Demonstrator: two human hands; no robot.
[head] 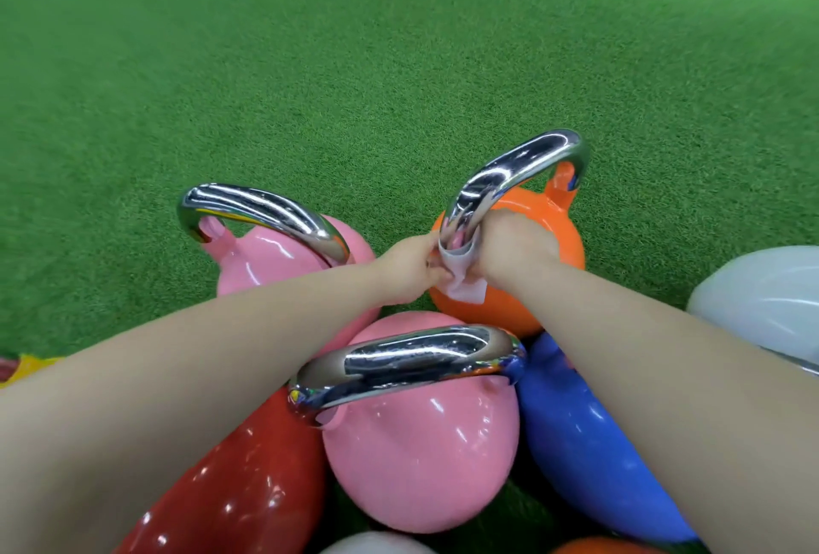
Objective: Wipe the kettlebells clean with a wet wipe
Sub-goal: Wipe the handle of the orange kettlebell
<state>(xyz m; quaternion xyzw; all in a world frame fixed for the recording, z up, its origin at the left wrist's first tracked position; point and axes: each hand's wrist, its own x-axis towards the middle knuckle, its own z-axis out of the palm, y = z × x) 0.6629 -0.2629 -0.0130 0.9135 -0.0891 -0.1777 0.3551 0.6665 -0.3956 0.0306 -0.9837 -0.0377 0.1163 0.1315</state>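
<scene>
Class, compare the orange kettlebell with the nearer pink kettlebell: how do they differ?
The orange kettlebell has both hands and a wet wipe at its handle; the nearer pink kettlebell is untouched. The orange one stands farther away, the pink one closer. Both have glossy bodies and chrome handles, on green turf.

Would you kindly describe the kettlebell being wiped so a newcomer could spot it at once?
On the green turf sits a cluster of coloured kettlebells. At its far right edge is the orange kettlebell, beside a pink kettlebell. It alone has both hands on its chrome handle, with a white wipe.
</scene>
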